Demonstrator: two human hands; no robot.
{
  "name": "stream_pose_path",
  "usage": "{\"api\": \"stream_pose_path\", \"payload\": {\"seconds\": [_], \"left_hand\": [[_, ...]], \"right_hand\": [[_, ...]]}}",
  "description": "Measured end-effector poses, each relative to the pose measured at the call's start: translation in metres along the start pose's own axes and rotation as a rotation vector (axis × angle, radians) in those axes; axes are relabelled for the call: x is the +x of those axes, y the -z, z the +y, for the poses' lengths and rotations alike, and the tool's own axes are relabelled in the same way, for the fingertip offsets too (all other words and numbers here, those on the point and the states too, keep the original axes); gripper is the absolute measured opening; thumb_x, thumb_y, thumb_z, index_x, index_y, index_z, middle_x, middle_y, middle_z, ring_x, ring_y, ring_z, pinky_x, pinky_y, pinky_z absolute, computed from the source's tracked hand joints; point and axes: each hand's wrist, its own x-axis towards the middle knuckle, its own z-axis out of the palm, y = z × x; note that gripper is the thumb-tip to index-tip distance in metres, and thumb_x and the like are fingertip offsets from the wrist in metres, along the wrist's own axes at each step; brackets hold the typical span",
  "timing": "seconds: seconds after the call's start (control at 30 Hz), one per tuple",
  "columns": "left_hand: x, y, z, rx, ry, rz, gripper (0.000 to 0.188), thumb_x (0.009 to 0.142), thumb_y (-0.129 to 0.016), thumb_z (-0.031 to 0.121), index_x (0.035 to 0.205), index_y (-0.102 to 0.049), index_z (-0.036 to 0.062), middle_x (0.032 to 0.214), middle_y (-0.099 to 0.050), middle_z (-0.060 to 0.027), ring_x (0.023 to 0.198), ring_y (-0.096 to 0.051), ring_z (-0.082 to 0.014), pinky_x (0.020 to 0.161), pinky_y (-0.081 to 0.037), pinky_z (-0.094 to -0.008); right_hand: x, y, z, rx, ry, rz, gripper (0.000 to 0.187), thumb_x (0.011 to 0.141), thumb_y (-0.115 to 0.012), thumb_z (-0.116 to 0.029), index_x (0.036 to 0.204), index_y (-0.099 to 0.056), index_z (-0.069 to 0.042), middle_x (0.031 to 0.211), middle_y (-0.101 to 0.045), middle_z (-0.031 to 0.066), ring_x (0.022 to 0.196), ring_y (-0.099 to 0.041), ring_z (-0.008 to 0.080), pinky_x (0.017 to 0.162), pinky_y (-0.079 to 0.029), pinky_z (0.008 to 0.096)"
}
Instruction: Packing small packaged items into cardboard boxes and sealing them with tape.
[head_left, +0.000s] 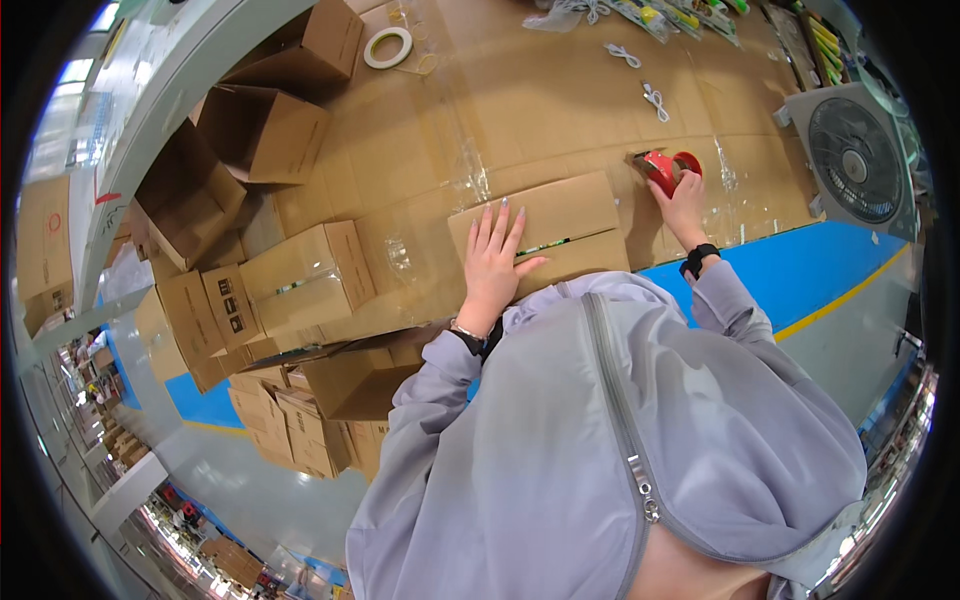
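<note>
A cardboard box (575, 205) lies before me with its top flaps folded down, and a narrow gap between them shows something dark and green inside. My left hand (491, 255) rests flat on the left part of the flaps, fingers spread. Just past the box's right end, my right hand (684, 205) is closed around a red tape dispenser (655, 168), held a little above the table. The dispenser's front end points left, toward the box.
Cardboard covers the table (520, 110). A taped box (305, 275) and open boxes (265, 130) stand left. A tape roll (388, 48), white cables (655, 102) and bagged items (670, 18) lie farther back. A grey fan (853, 155) stands right. Folded cartons (290, 420) sit below the table's left edge.
</note>
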Motion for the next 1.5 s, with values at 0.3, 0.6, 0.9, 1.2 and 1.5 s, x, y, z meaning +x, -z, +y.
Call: {"api": "stream_pose_path", "payload": {"seconds": [0.3, 0.6, 0.9, 1.2, 1.5], "left_hand": [[-0.002, 0.004, 0.003, -0.068, 0.049, 0.049, 0.054, 0.080, -0.059, 0.044, 0.125, -0.051, 0.0145, 0.134, -0.043, -0.0092, 0.126, -0.036, -0.0285, 0.102, -0.030, -0.0436], [-0.003, 0.005, -0.001, -0.103, 0.052, 0.105, 0.037, 0.089, -0.050, 0.025, 0.122, -0.053, 0.0111, 0.131, -0.046, -0.0103, 0.125, -0.038, -0.0299, 0.102, -0.031, -0.0429], [-0.008, -0.003, -0.006, -0.208, 0.100, 0.160, 0.038, 0.088, -0.048, 0.018, 0.124, -0.050, 0.0096, 0.129, -0.049, -0.0087, 0.124, -0.040, -0.0261, 0.102, -0.031, -0.0401], [-0.018, 0.001, -0.010, -0.411, 0.131, 0.289, 0.033, 0.086, -0.046, 0.008, 0.117, -0.052, 0.0020, 0.119, -0.054, -0.0132, 0.115, -0.049, -0.0278, 0.097, -0.038, -0.0398], [-0.037, 0.027, -0.008, -1.610, 0.522, 0.108, 0.023, 0.090, -0.055, 0.021, 0.100, -0.051, -0.0001, 0.086, -0.058, -0.0043, 0.082, -0.056, -0.0085, 0.070, -0.046, -0.0236]], "right_hand": [[0.030, 0.015, 0.045, 0.076, 0.061, -0.182, 0.033, 0.088, -0.054, -0.032, 0.087, -0.055, 0.002, 0.075, -0.060, 0.0188, 0.073, -0.057, 0.0363, 0.064, -0.044, 0.0399], [0.041, 0.152, -0.110, 0.637, 0.145, -0.311, 0.041, 0.095, -0.041, -0.024, 0.065, -0.045, 0.004, 0.052, -0.033, 0.0052, 0.051, -0.032, 0.0092, 0.045, -0.029, 0.0303], [0.009, 0.113, -0.204, 0.735, 0.434, -0.694, 0.039, 0.093, -0.043, -0.021, 0.066, -0.051, 0.005, 0.053, -0.042, 0.0204, 0.043, -0.037, 0.0287, 0.044, -0.035, 0.0354], [-0.005, 0.087, -0.215, 0.584, 0.507, -0.627, 0.040, 0.094, -0.040, -0.021, 0.064, -0.053, 0.003, 0.056, -0.048, 0.0217, 0.050, -0.049, 0.0378, 0.047, -0.039, 0.0402], [-0.001, 0.088, -0.221, 0.601, 0.492, -0.645, 0.041, 0.095, -0.038, -0.020, 0.063, -0.051, 0.002, 0.055, -0.046, 0.0209, 0.049, -0.047, 0.0365, 0.048, -0.039, 0.0392]]}}
